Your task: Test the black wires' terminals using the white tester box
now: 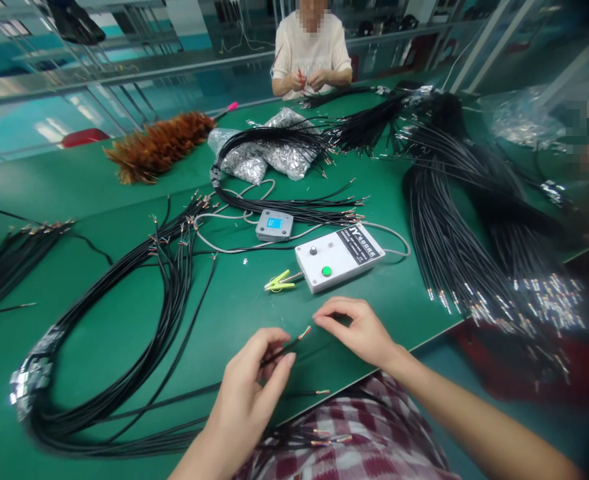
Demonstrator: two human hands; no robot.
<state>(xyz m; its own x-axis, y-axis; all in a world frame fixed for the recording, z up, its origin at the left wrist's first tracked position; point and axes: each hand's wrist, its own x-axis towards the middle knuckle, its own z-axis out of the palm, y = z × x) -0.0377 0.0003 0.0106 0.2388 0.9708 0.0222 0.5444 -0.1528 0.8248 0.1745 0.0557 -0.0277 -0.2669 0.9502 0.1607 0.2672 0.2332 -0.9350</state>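
My left hand (257, 377) is closed around a black cable (289, 346), whose stripped end with thin coloured wires points up and to the right. Just right of those wires, the thumb and fingers of my right hand (352, 327) are pinched together; whatever they hold, if anything, is too small to make out. A bundle of black cables (104, 300) loops at the left, bound with silvery wrap (32, 380). Some of its ends lie over my checked clothing. Ahead of my hands stands a white box (337, 257) with a green button and a yellow-green clip (280, 281).
Beyond the box lie a small grey device (274, 225), another cable bundle (284, 208), bags of silvery parts (289, 143) and a brown feather duster (162, 143). Black cables (439, 233) pile up at the right. Across the table sits a person (312, 50) handling a red tool.
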